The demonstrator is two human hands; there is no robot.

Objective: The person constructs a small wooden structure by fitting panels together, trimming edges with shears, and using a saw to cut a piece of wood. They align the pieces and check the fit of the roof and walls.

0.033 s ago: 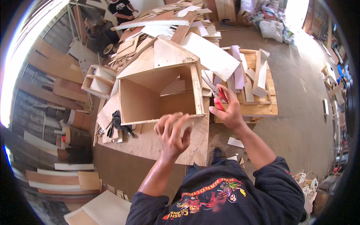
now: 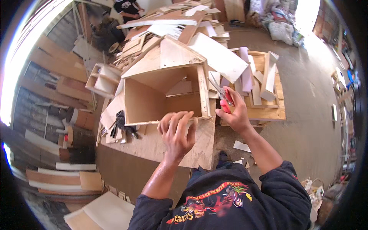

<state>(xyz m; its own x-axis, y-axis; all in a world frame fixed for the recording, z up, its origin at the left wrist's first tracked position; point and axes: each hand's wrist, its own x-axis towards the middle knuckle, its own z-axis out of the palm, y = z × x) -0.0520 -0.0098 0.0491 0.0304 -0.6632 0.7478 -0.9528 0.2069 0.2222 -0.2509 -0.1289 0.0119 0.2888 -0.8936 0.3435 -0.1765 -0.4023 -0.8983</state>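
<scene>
A house-shaped wooden box [image 2: 165, 61] with a peaked front panel lies with its open side toward me. My left hand [image 2: 177, 134] is at its near edge, fingers bent over the rim and thumb below. The palm side is hidden. My right hand [image 2: 235, 114] holds long-nose pliers [image 2: 225, 96] with red handles, the metal jaws pointing up and left beside the box's right wall. The pliers do not appear to touch the box.
The box rests on a plywood worktop [image 2: 184, 151], with black-handled tools [image 2: 122, 124] at its left. Scrap wood [image 2: 153, 28] is heaped behind. A slatted pallet table [image 2: 268, 112] with boards stands at right. Another person [image 2: 127, 9] is at the far left. Offcuts [image 2: 242, 146] lie on the floor.
My left fingers have come down onto the box's near rim. My right hand keeps its hold on the pliers, and the whole view has shifted slightly.
</scene>
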